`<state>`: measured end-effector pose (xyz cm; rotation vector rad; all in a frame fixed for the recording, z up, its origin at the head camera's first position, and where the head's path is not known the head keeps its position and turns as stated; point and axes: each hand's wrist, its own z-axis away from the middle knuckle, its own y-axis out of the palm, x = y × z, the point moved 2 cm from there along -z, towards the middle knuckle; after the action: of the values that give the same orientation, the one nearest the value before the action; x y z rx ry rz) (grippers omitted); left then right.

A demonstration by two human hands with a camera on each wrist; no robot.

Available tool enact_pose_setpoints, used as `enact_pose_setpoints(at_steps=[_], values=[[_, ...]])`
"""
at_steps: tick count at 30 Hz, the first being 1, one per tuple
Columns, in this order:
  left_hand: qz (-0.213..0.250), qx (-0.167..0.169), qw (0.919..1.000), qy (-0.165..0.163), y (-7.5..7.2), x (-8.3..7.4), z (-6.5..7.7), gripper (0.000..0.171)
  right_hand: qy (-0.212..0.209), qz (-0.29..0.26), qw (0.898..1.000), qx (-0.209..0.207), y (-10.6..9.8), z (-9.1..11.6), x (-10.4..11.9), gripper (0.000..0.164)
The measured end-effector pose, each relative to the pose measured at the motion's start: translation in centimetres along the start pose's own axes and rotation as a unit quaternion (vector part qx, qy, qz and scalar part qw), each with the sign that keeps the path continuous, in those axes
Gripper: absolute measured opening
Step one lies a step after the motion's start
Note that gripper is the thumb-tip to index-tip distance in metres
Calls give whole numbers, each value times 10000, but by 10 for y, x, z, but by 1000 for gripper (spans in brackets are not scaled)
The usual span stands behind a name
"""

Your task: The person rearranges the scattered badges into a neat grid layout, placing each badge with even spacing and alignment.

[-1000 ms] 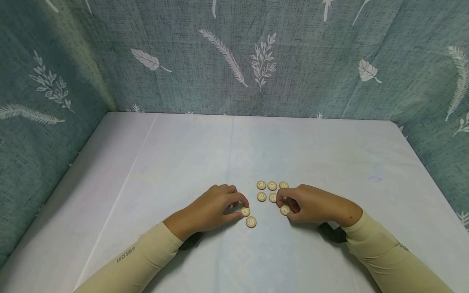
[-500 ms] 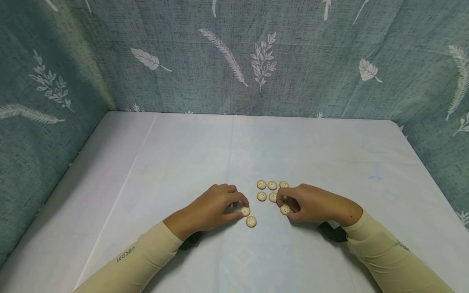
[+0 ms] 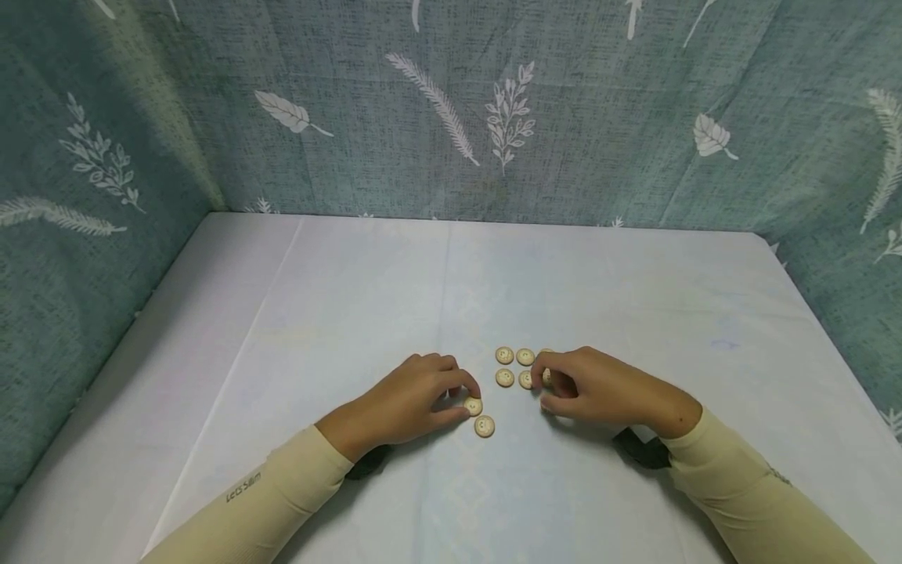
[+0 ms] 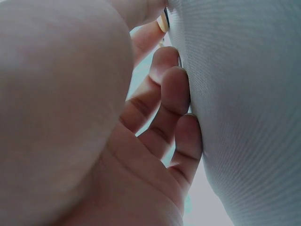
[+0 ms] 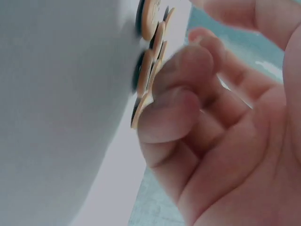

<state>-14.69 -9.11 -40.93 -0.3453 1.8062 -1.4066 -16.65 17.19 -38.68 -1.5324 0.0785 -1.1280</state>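
Note:
Small round wooden buttons lie on the white-covered table. My left hand [image 3: 405, 399] pinches one button [image 3: 473, 406] between thumb and index finger, its edge peeking out beyond the fingers in the left wrist view. Just below it sits another button [image 3: 484, 426]. To the right, several buttons [image 3: 504, 377] form neat rows. Over the right end of those rows hovers my right hand [image 3: 592, 392], fingers loosely bent, thumb and index apart with nothing seen gripped between them. The right wrist view shows buttons [image 5: 149, 19] flat on the cloth beside these fingers; the right hand partly hides others.
The white cloth [image 3: 352, 274] covers the table, with a crease running along its left side. Green leaf-patterned fabric [image 3: 338, 157] hangs behind the far edge and at both sides. Cream sleeves [image 3: 282, 486] cover both forearms.
My right hand has loosened from the lower right button and risen slightly; its thumb has shifted up and left, now covering most of that button. The left hand stays in place.

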Motion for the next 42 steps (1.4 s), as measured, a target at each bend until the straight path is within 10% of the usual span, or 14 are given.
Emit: enact_pose_setpoints(at_steps=[42], values=[[51, -1, 10000, 39, -1, 0, 0, 18, -519, 835, 9951, -71, 30, -3, 38, 11]])
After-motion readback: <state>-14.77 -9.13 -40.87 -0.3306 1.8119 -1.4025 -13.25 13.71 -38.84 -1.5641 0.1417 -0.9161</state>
